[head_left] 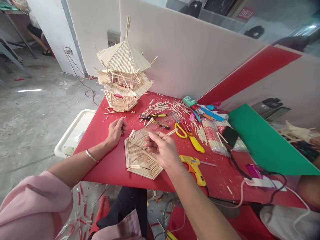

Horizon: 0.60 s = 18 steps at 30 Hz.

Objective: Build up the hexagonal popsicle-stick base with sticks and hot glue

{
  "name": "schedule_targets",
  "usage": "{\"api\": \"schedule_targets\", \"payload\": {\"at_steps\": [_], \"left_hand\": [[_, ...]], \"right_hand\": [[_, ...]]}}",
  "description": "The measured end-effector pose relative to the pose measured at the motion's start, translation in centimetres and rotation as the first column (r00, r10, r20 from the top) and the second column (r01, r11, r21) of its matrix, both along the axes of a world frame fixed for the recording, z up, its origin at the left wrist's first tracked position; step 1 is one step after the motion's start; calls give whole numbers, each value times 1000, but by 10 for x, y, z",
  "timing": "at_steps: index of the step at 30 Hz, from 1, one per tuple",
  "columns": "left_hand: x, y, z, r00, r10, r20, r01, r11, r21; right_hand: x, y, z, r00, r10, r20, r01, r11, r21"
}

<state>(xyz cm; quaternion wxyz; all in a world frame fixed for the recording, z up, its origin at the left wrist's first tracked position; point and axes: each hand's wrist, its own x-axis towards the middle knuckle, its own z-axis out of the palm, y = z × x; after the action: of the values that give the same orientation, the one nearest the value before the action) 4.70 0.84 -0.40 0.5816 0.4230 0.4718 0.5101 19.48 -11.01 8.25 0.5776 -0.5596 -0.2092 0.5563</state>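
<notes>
A flat octagon-like panel of thin wooden sticks (140,170) lies near the table's front edge, with short upright stick pieces on it. My right hand (161,148) hovers over the panel, thumb and fingers pinched together; whatever they hold is too small to make out. Left of the panel, my left hand (116,130) is closed above the table, its fingers curled in. A pale tip shows at its thumb, too small to name. Behind the hands stands a tiered pavilion model (125,76) built of the same sticks. A clear ruler (172,117) lies beyond the panel.
On the red table (100,166) are black-and-yellow pliers (152,116), yellow-handled scissors (191,135), a yellow glue gun (196,168), loose sticks (160,106), bagged sticks (212,135) and a power strip (265,183) with cables. A white panel (175,60) borders the back. Another person sits far left.
</notes>
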Motion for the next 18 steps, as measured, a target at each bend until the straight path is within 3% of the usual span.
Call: {"api": "schedule_targets", "payload": {"at_steps": [18], "left_hand": [[0, -1, 1, 1000, -5, 1, 5, 1000, -4]], "right_hand": [[2, 2, -2, 1000, 11, 8, -11, 1000, -3]]}}
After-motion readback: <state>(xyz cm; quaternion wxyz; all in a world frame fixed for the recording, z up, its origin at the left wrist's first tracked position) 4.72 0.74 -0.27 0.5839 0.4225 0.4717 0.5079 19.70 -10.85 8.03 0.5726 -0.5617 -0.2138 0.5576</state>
